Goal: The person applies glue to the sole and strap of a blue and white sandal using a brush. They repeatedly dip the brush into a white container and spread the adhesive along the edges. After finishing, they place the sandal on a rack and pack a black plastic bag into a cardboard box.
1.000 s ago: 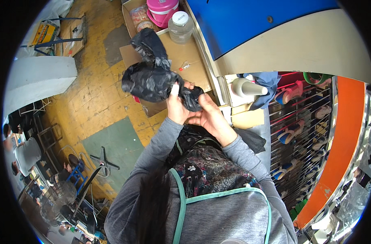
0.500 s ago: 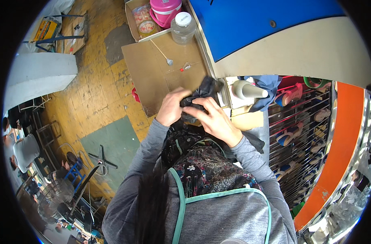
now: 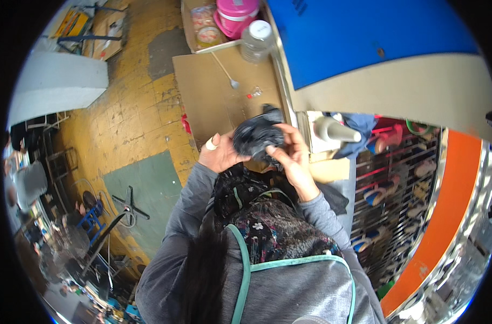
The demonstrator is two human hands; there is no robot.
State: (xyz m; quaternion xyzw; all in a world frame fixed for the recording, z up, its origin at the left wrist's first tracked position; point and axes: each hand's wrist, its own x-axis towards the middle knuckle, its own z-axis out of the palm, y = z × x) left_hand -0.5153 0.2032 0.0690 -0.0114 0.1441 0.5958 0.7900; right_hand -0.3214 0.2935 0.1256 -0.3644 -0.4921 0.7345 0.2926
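A crumpled, shiny black bundle (image 3: 256,132), which looks like thin plastic or fabric, is held between my two hands above my lap. My left hand (image 3: 221,155) supports it from the left and below, and a pale wrap shows on one of its digits. On the other side, my right hand (image 3: 292,162) grips the bundle with the thumb in front and the fingers behind. Just beyond lies a brown cardboard sheet (image 3: 202,97). On that sheet rest a stick with a whitish tip (image 3: 224,71) and a small clear container with a red end (image 3: 254,93).
At the far edge stand a clear jar (image 3: 256,43) with a white lid and a pink bucket (image 3: 236,20) in a shallow box. A grey cone-shaped object (image 3: 337,130) sits to my right, near a rack of shoes (image 3: 383,191). A blue panel (image 3: 359,38) fills the upper right.
My hands have turned and spread the black bundle, so more of it shows. My left hand has moved slightly lower and left, palm turned up. The view has shifted slightly.
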